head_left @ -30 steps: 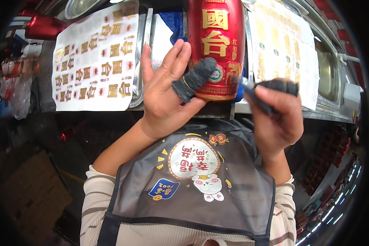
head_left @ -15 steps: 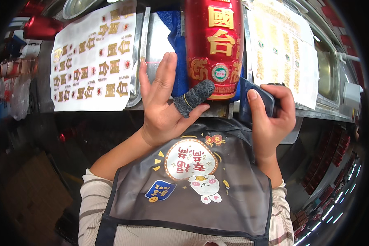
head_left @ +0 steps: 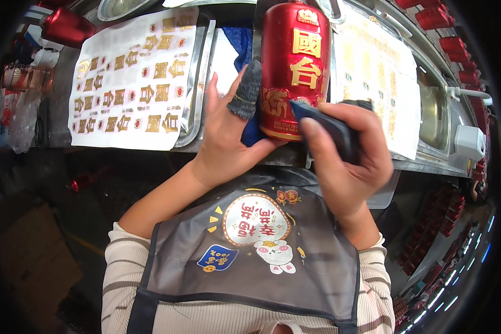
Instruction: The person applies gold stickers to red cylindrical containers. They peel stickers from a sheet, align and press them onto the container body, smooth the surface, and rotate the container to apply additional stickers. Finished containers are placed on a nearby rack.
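Head view: my left hand (head_left: 228, 139) lies open-palmed against the red bottle (head_left: 295, 67), which stands at the bench (head_left: 55, 133) edge. My right hand (head_left: 348, 161) grips a dark blue scraper (head_left: 323, 125), pressing it to the bottle's lower front.

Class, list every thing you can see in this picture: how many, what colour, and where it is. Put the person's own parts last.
Bottle: one, red with gold marks, lying on the bench at centre.
Sticker sheets: two, white with gold marks, either side of the bottle.
Tray: one, metal, under the left sheet.
Blue cloth: one, under the bottle.
Apron: one, grey, on the person.
Dark pad: one, in the right grip, against the bottle.
Left hand: open, dark finger cover, beside the bottle.
Right hand: closed on the dark pad.
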A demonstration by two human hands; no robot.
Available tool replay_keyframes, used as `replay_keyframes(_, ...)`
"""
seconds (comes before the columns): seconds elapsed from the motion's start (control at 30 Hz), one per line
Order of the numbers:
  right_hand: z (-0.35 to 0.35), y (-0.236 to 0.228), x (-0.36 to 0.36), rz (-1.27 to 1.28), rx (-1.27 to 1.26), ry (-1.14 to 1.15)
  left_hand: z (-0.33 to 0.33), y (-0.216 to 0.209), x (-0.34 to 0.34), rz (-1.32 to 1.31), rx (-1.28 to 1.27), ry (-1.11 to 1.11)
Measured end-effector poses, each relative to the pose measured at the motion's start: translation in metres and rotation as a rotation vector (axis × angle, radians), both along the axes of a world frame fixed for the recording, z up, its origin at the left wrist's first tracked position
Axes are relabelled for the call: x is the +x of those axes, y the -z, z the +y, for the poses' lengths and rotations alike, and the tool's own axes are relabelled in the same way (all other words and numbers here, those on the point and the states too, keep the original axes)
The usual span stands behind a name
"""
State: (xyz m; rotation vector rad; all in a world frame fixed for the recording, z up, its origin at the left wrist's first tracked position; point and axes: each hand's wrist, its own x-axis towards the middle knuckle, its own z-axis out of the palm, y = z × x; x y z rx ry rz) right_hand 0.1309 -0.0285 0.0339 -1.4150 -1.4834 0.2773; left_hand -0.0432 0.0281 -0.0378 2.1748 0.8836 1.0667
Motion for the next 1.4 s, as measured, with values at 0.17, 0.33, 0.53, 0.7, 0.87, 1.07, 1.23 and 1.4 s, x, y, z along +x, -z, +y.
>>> replay_keyframes(0.17,0.0,-0.004,0.018,0.125,-0.191,0.282,0.005,-0.008,0.0,-0.043,-0.017,-0.027)
replay_keyframes(0.33,-0.015,0.026,0.068,0.812,-0.235,0.308,0.044,-0.044,-0.024,-0.234,0.001,-0.049)
replay_keyframes(0.53,-0.021,0.018,0.049,0.323,-0.537,0.01,0.13,-0.065,0.048,-0.119,-0.189,-0.118)
replay_keyframes(0.7,0.009,0.057,0.017,-0.022,-0.326,-0.106,0.131,-0.074,0.055,-0.059,-0.646,-0.027)
replay_keyframes(0.87,-0.002,0.052,0.018,0.039,-0.265,-0.202,0.137,-0.053,0.067,-0.156,-0.6,-0.065)
replay_keyframes(1.07,-0.024,-0.001,-0.028,0.064,-0.443,-0.473,0.083,-0.056,-0.094,-0.596,-0.598,0.293)
replay_keyframes(1.23,0.027,-0.004,-0.074,-0.397,-0.45,-0.558,-0.042,-0.088,-0.236,-0.533,-0.373,-0.449)
replay_keyframes(1.4,0.06,-0.009,-0.038,-0.104,-0.485,-0.412,-0.128,-0.04,-0.358,0.008,0.004,-1.246)
